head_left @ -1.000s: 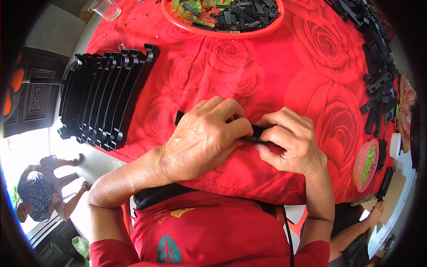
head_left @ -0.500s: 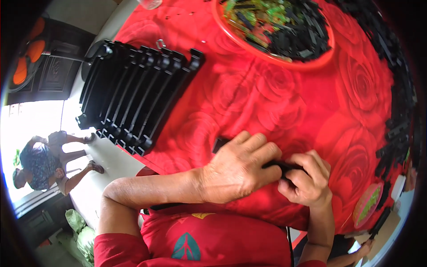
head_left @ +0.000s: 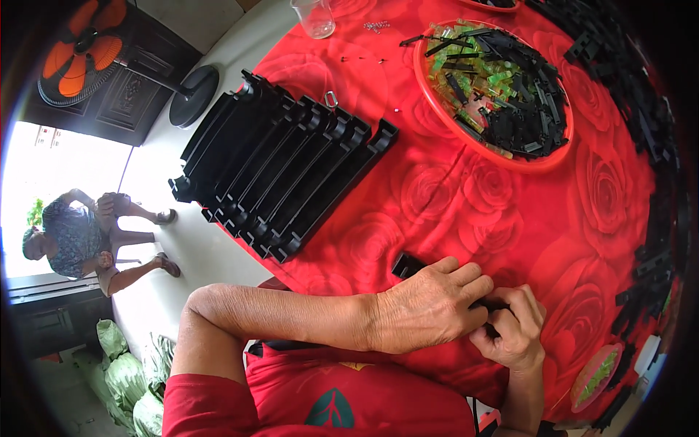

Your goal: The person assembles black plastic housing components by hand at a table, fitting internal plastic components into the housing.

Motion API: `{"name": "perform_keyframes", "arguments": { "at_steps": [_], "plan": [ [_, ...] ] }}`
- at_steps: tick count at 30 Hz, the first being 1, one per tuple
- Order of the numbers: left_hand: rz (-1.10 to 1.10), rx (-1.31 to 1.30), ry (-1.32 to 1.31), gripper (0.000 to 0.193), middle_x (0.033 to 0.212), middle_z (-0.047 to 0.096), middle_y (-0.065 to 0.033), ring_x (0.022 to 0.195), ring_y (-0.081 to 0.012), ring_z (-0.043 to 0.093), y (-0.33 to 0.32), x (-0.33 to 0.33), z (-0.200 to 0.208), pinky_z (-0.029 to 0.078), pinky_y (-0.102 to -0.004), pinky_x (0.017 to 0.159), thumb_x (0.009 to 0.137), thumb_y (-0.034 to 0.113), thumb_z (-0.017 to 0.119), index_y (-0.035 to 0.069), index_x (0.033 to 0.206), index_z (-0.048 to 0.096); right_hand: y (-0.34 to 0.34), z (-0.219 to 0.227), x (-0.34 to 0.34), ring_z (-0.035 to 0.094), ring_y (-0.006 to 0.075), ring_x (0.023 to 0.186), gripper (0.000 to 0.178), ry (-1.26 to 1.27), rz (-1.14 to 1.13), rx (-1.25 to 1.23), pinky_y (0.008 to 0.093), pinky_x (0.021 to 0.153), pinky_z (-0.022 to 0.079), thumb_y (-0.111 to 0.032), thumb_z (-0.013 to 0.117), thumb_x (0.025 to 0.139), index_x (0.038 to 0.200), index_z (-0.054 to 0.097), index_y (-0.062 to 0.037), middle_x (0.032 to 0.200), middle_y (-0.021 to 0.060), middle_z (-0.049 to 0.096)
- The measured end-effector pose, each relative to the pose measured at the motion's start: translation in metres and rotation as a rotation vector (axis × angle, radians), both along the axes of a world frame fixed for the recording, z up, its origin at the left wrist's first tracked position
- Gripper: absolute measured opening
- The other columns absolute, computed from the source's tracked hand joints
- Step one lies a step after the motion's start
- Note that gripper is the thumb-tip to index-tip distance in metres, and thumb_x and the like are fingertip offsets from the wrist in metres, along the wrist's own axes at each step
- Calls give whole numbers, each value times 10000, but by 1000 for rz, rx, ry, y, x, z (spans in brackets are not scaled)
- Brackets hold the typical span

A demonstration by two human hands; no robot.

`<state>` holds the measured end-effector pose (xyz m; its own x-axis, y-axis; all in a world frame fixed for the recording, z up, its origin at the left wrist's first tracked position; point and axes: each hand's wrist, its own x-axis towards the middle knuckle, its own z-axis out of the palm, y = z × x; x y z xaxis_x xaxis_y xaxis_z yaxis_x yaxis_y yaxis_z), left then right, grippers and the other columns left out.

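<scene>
My left hand (head_left: 435, 304) and my right hand (head_left: 512, 329) meet over the table close to my body, both with curled fingers. A black plastic piece (head_left: 408, 266) lies under my left hand, one end poking out beyond its knuckles. Both hands close on this dark piece where the fingers come together; most of it is hidden by them, so its full shape cannot be made out. To the left, a row of long black plastic channel-shaped parts (head_left: 287, 171) lies side by side on the red rose-patterned tablecloth (head_left: 437, 218).
An orange-red basin (head_left: 502, 156) holds small black strips and yellow-green pieces. Black parts (head_left: 648, 211) pile along the right edge, near a pink bowl (head_left: 595, 379). A clear cup (head_left: 314, 18), a metal clip (head_left: 331, 99), an orange-bladed fan (head_left: 81, 51) and a seated person (head_left: 73, 229) are farther off.
The whole view has shifted, so the table and its things sit lower and farther right. My hands stay together on the black piece, with the left fingers drawn slightly closer over the right.
</scene>
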<state>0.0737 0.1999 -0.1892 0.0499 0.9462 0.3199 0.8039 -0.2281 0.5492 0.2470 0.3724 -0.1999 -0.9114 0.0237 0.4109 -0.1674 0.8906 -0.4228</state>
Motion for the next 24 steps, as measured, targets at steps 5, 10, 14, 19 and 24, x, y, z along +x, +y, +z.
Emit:
{"name": "perform_keyframes", "arguments": {
  "at_steps": [5,10,14,19,24],
  "plan": [
    [-34,-5,-64,195,1133,607,-95,1011,-245,609,0,-2,-4,518,-392,816,808,244,705,93,918,648,0,2,1,630,258,684,223,-22,4,-11,367,525,502,-104,807,668,739,597,-81,940,88,672],
    [32,37,-50,124,996,556,-48,966,-226,572,-2,5,-5,472,-363,824,804,233,697,129,857,655,-4,3,1,628,260,668,231,-21,4,-30,372,520,504,-138,811,698,722,588,-84,938,94,684],
    [0,-24,-26,182,1164,644,-79,1003,-248,625,-2,2,-5,501,-386,799,833,258,671,114,944,678,-1,0,2,627,278,664,255,-2,2,-3,382,517,504,-165,815,722,715,577,-74,932,115,681],
    [16,-23,-44,303,1242,655,-122,1074,-298,656,-13,-4,10,516,-432,908,866,165,702,53,1144,750,2,1,-3,625,276,662,265,61,26,-1,381,518,490,-107,845,673,729,590,-63,927,112,681],
    [135,-85,26,426,1227,661,-119,1039,-292,651,-35,-28,24,450,-458,965,770,173,876,80,1167,754,3,-2,0,618,211,668,263,92,23,9,326,511,486,-58,849,659,871,694,-82,921,61,670]
  ]
}}
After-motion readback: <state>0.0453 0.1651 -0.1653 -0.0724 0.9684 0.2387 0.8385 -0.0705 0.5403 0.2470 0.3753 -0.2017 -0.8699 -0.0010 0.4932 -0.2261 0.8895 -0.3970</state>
